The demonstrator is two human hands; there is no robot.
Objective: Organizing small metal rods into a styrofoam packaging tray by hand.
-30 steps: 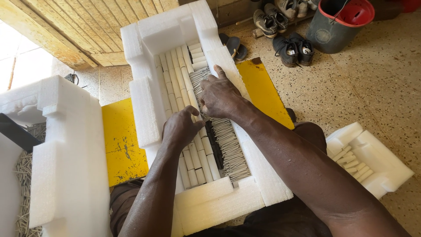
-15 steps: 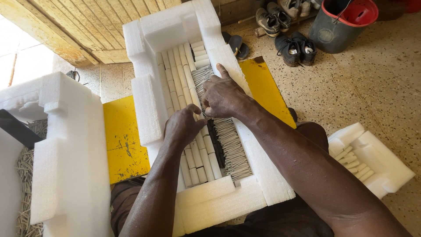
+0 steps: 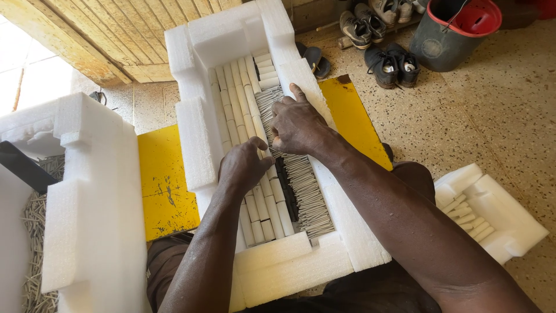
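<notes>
Both hands inside white foam tray (image 3: 200, 136): left hand (image 3: 243, 168) curled, fingertips pressed on pale sticks (image 3: 231, 98); right hand (image 3: 296, 123) spread wide over thin grey rods (image 3: 307, 188).

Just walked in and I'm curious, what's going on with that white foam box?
A seated person works with both bare hands inside a white foam tray that lies over a yellow board. The left hand rests on a row of pale rolled sticks; the right hand presses on a layer of thin grey sticks beside them. Another white foam block stands at the left, and a smaller foam piece lies at the right.
</notes>
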